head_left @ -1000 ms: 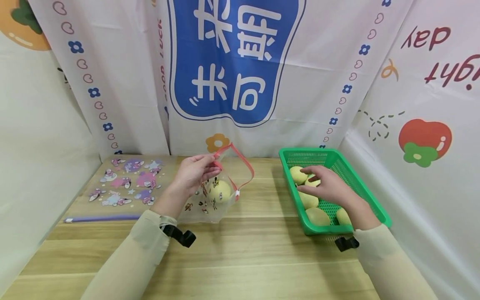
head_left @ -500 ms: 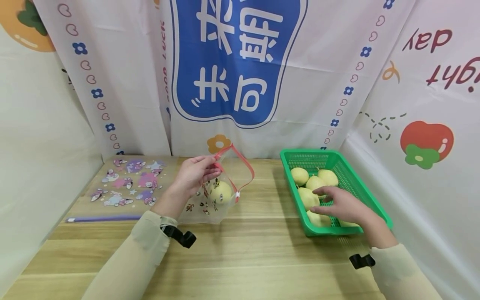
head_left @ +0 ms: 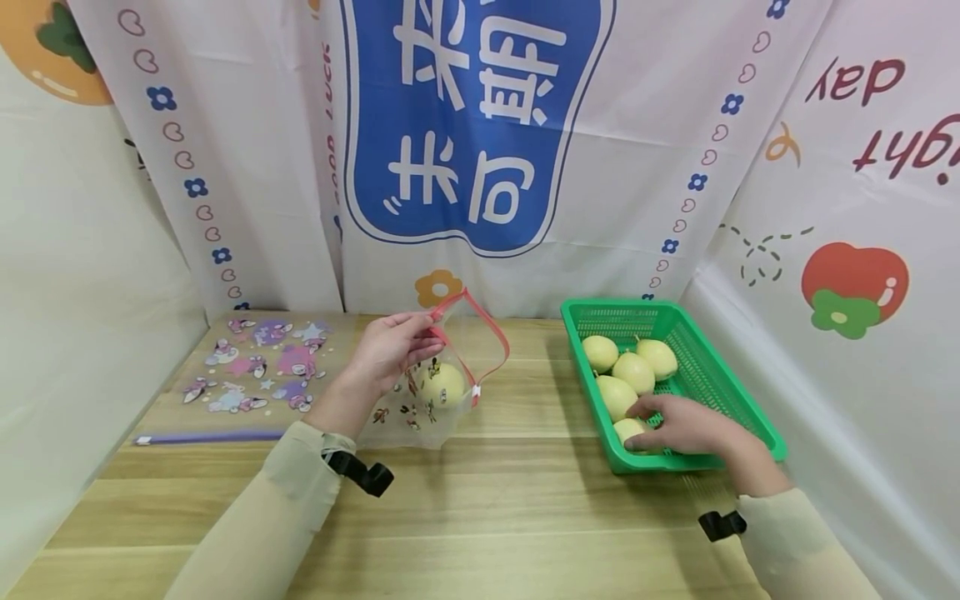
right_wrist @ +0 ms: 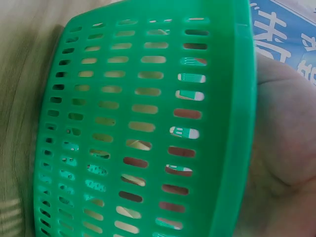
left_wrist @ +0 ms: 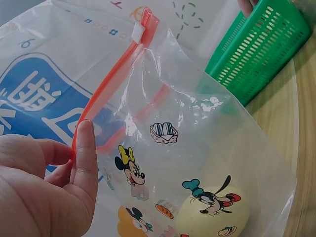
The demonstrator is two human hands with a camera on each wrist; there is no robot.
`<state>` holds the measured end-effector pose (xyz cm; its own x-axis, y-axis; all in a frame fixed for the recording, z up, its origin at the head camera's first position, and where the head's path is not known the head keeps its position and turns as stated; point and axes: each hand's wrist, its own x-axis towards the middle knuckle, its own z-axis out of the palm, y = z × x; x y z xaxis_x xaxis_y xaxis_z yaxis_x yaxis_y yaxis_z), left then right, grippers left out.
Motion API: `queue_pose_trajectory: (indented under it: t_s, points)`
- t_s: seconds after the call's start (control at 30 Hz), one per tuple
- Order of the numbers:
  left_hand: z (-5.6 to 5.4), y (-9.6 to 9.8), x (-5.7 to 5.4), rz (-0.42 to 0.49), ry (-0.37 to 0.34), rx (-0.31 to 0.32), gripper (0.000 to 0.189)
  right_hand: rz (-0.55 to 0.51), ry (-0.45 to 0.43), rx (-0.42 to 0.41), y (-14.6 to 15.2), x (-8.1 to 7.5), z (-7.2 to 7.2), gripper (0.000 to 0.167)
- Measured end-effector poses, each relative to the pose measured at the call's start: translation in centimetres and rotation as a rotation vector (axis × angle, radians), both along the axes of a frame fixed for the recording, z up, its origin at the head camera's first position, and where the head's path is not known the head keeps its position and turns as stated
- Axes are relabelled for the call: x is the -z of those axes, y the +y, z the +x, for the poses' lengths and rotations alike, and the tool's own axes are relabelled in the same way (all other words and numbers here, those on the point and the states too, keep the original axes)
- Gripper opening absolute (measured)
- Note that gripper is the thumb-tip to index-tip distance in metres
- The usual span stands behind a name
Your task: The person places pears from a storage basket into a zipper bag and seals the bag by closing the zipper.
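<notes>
In the head view, my left hand [head_left: 386, 354] pinches the red zip edge of a clear cartoon-printed zip bag [head_left: 411, 417], whose mouth stands apart. One pale yellow pear [head_left: 444, 385] sits inside. The left wrist view shows thumb and fingers on the red edge [left_wrist: 106, 86] and the white slider [left_wrist: 138, 32]. My right hand [head_left: 693, 429] is down in a green basket [head_left: 705, 367], its thumb and fingers curved around a pear [head_left: 628, 430] at the near left corner. The basket wall [right_wrist: 217, 123] hides most of this grip in the right wrist view.
Several more pears [head_left: 617, 397] lie in the basket, mostly along its left side. A second printed bag [head_left: 258, 362] with a purple zip lies flat on the wooden table [head_left: 480, 517] at the left. Printed cloth [head_left: 285, 167] hangs behind and at both sides.
My right hand has moved toward the near end of the basket and lowered onto the near left pear. The left hand and its bag have stayed in place.
</notes>
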<state>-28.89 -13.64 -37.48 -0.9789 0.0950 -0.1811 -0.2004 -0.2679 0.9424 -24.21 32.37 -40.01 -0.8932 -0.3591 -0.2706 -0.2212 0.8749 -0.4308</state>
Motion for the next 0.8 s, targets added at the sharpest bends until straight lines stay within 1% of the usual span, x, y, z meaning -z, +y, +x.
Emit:
queue_pose_trajectory:
  t_s: [0.1, 0.27, 0.37, 0.47, 0.6, 0.8]
  points:
    - [0.01, 0.00, 0.04, 0.002, 0.000, 0.001, 0.039, 0.017, -0.026, 0.011, -0.02, 0.21, -0.14, 0.055]
    - [-0.02, 0.01, 0.10, 0.007, 0.003, 0.006, 0.044, 0.013, -0.074, 0.029, -0.08, 0.34, -0.22, 0.054]
    - [-0.03, 0.01, 0.10, 0.011, 0.002, 0.005, 0.044, 0.012, -0.085, 0.032, -0.10, 0.45, -0.25, 0.054]
    - [-0.04, -0.02, 0.10, 0.019, -0.002, 0.002, 0.041, 0.018, -0.077, 0.032, -0.12, 0.59, -0.28, 0.053]
    - [-0.01, 0.00, 0.03, 0.021, -0.004, -0.002, 0.040, 0.031, -0.044, 0.013, -0.17, 0.70, -0.23, 0.052]
    - [-0.03, -0.04, 0.10, 0.022, -0.003, 0.001, 0.040, 0.031, 0.002, 0.018, -0.26, 0.03, 0.13, 0.057]
